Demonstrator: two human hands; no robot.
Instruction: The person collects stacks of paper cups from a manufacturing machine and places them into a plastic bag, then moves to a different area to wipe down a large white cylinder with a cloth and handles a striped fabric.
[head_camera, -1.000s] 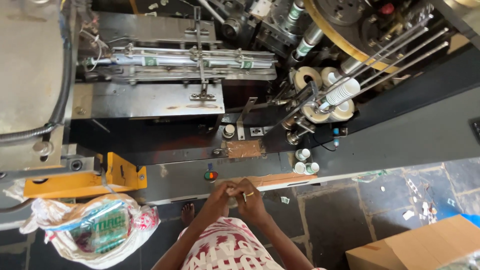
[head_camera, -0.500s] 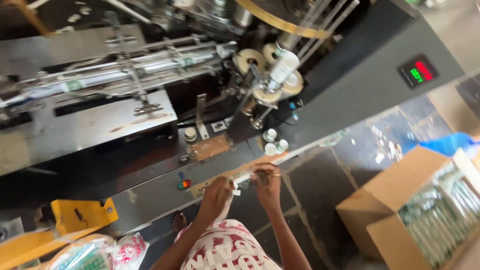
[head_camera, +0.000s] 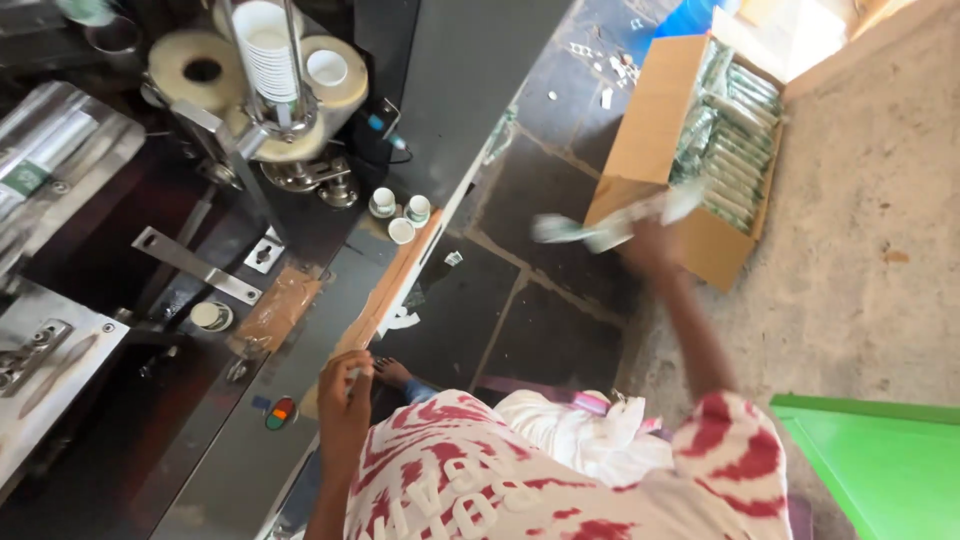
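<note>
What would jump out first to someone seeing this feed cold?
Probably the right hand, blurred, holding a long pale packet out over the open cardboard box of stacked green-and-white packets at upper right. Next, the tall stack of white paper cups on the machine at upper left. The left hand rests at the machine's edge, low in the picture.

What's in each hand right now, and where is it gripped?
The right hand holds a blurred, long, pale packet at one end, by the cardboard box. The left hand rests at the machine's edge; whether it holds anything cannot be told.
</note>
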